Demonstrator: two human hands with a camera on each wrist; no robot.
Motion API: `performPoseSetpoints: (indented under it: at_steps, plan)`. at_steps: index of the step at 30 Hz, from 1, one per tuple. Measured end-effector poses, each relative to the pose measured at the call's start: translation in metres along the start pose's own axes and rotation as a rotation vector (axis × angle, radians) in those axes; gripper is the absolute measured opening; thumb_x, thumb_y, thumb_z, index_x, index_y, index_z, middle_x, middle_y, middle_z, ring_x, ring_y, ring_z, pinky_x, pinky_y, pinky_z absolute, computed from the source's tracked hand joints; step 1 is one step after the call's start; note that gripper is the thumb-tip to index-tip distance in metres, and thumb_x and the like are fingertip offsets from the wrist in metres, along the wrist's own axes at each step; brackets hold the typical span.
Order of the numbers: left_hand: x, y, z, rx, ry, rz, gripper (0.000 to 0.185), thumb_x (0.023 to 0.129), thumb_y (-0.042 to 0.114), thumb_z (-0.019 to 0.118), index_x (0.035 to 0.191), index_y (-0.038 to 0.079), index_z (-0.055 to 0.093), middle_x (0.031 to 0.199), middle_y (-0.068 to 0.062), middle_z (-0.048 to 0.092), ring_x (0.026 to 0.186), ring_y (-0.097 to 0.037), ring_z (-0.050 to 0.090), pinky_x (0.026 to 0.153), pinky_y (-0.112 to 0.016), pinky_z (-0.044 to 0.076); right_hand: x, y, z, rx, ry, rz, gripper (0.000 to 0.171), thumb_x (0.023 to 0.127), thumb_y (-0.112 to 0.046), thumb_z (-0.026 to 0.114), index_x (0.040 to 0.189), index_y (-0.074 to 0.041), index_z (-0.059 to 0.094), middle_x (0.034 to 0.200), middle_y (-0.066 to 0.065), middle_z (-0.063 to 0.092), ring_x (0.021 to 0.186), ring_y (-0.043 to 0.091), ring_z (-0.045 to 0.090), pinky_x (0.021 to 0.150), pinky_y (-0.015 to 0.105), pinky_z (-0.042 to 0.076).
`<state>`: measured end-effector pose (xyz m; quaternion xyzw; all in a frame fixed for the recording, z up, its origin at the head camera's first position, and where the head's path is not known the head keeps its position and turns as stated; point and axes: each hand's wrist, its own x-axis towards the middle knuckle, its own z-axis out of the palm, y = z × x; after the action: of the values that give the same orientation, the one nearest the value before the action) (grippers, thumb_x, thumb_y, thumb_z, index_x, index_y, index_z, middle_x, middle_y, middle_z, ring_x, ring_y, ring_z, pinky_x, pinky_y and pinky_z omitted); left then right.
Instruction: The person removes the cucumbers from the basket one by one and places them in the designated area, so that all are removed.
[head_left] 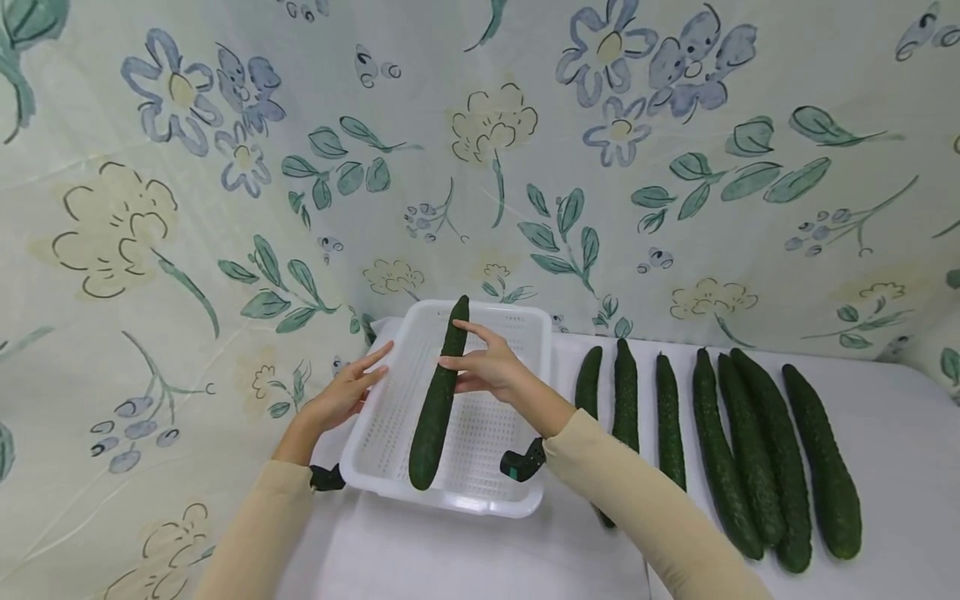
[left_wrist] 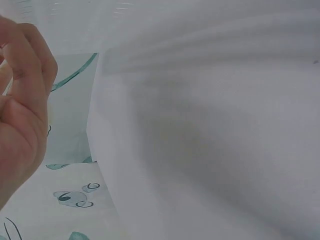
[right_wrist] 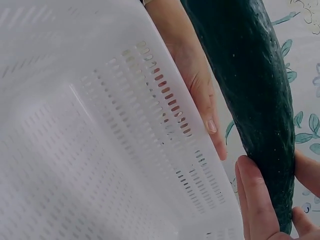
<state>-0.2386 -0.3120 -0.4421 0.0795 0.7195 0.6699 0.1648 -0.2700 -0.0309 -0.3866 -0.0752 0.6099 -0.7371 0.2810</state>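
cucumber going over the white basket

R hand [head_left: 487, 367] pinches the cucumber [head_left: 437, 400] w/ thumb + fingers curled round its upper half, so it hangs lengthwise above the basket [head_left: 517, 321], tip poking past the far rim. L hand [head_left: 347, 392] has fingers straight, flat against the basket's left wall, prob to steady it. Six more cucumbers [head_left: 716, 450] lie in a row on the table [head_left: 892, 433] to the right, ends toward the front edge.

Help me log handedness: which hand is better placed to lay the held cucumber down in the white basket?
Right. The right hand already pinches the cucumber over the white basket; the left hand is open by the rim, holding nothing.
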Motion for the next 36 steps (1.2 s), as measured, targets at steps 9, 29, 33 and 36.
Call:
performPoseSetpoints:
  at_steps: [9,29,33,36]
  plan:
    - [-0.004,0.008,0.004,-0.01,0.001,-0.015,0.054,0.099,0.019,0.042,0.148,0.022,0.019,0.129,-0.031,0.042,0.088,-0.031,0.062,0.066,-0.036,0.053,-0.012,-0.006,-0.022,0.006,-0.009,-0.017,0.077,0.077,-0.002,0.073,0.139,-0.029,0.037,0.099,0.023,0.063,0.075,0.032,0.066,0.07,0.045,0.052]
    - [0.004,-0.014,-0.006,0.119,0.04,0.032,0.053,0.098,0.029,0.044,0.146,0.031,0.023,0.119,-0.022,0.052,0.068,-0.016,0.06,0.054,-0.026,0.049,-0.042,-0.011,-0.078,-0.02,0.003,-0.042,0.075,0.078,-0.009,0.074,0.139,-0.032,0.037,0.09,0.016,0.063,0.068,0.027,0.064,0.068,0.041,0.053]
    - [0.004,-0.014,-0.004,0.119,0.059,0.023,0.052,0.097,0.03,0.046,0.145,0.033,0.026,0.119,-0.02,0.052,0.069,-0.019,0.06,0.055,-0.028,0.05,-0.05,-0.011,-0.087,-0.045,-0.013,-0.052,0.075,0.079,-0.009,0.073,0.14,-0.031,0.036,0.084,0.013,0.063,0.065,0.025,0.063,0.067,0.041,0.053]
    - [0.005,-0.014,-0.003,0.107,0.07,0.014,0.052,0.096,0.032,0.047,0.144,0.035,0.028,0.121,-0.019,0.052,0.072,-0.021,0.061,0.057,-0.029,0.05,-0.056,-0.012,-0.095,-0.063,-0.02,-0.057,0.076,0.079,-0.01,0.073,0.141,-0.031,0.035,0.08,0.012,0.062,0.064,0.023,0.062,0.067,0.04,0.053]
